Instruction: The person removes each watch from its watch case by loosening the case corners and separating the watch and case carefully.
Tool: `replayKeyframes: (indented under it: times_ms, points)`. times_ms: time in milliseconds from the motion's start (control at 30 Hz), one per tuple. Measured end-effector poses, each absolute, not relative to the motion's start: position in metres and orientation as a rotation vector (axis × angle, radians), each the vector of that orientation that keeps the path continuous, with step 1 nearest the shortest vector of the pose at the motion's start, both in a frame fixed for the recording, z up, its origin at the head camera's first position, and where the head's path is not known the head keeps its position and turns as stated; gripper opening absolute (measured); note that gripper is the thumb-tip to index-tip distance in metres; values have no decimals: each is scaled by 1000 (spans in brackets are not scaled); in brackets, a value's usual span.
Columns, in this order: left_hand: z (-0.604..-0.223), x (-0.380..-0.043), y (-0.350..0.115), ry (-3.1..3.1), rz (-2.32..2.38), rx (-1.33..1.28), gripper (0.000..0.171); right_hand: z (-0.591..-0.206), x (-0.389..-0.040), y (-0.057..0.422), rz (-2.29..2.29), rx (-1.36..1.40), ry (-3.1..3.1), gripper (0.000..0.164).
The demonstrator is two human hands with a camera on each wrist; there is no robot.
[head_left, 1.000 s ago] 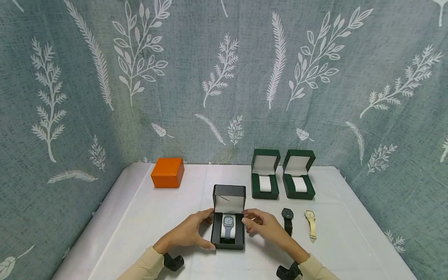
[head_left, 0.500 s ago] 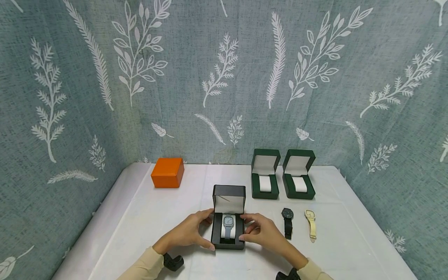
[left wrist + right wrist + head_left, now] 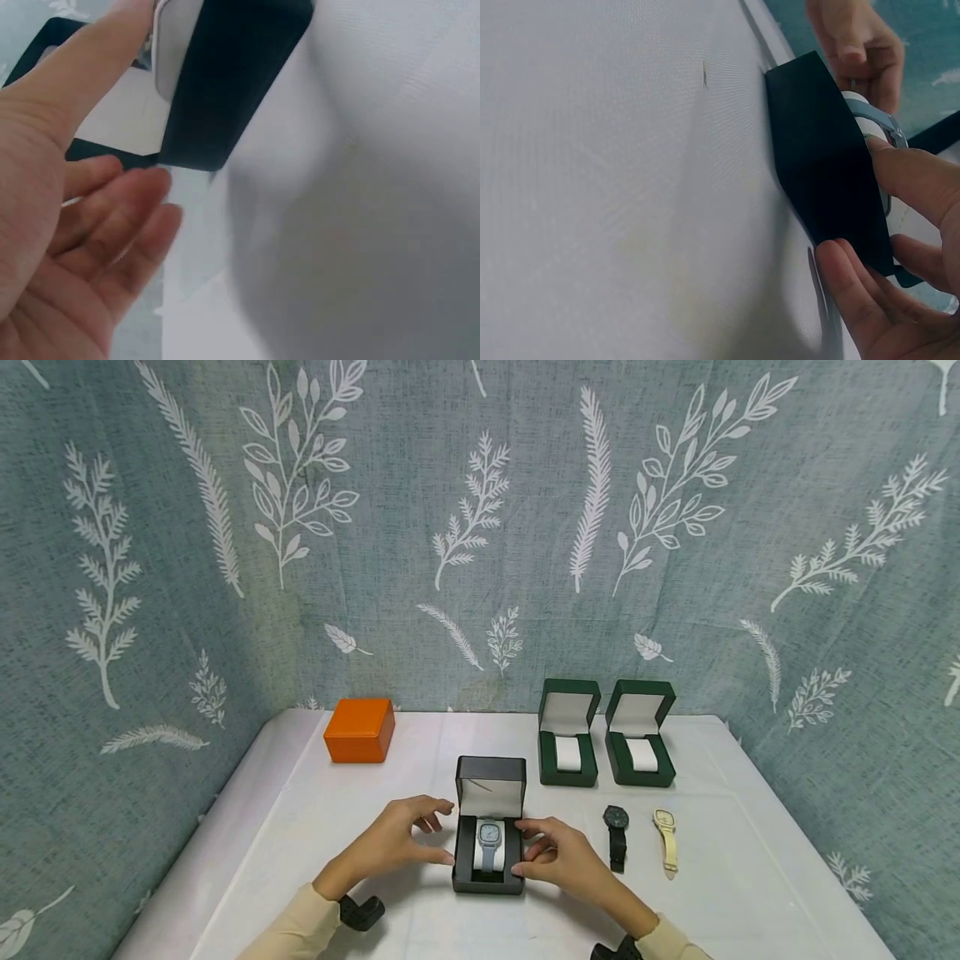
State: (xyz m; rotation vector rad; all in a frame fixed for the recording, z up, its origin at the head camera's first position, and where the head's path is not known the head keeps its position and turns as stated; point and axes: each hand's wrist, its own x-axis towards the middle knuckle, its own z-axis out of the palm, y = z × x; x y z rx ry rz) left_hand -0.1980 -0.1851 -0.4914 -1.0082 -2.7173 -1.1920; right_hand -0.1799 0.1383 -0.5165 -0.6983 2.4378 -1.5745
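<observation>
An open black watch box [image 3: 491,770] stands at the table's middle, lid raised. Inside it a watch with a grey-blue strap [image 3: 489,852] is wrapped round a white cushion. My right hand [image 3: 561,857] grips the box's right side; in the right wrist view its thumb lies on the rim of the box [image 3: 814,142] and the fingers touch the side wall. To the left of the box, my left hand [image 3: 397,837] is apart from it, thumb and fingers spread. The left wrist view shows that hand [image 3: 67,217] holding nothing.
Two open green watch boxes [image 3: 548,768] [image 3: 617,767] with white cushions stand at the back right. In front of them lie a black watch [image 3: 617,839] and a gold watch [image 3: 667,839]. A closed orange box [image 3: 357,731] sits at the back left.
My right hand came in to the box's right side and took hold of it. My left hand then let go and drew slightly left. The box stayed in place.
</observation>
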Motion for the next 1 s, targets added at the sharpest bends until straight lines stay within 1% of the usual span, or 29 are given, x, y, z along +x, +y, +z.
replayKeyframes:
  times_ms: [67,133,300,567,1000]
  points:
    - [-489,-199,-184,-2683,-1160,-1032,68,-516,-179,138,-1579,-698,2442,63]
    - [-487,-199,-180,-2671,-1129,-1060,67,-516,-179,138,-1582,-695,2444,63]
    - [-485,-199,-167,-2715,-1008,-1116,72,-517,-179,137,-1609,-707,2427,63]
    - [-484,-198,-155,-2831,-818,-1112,81,-518,-178,138,-1572,-705,2457,63]
    - [-480,-195,-150,-2876,-793,-1095,74,-518,-178,137,-1567,-692,2460,63]
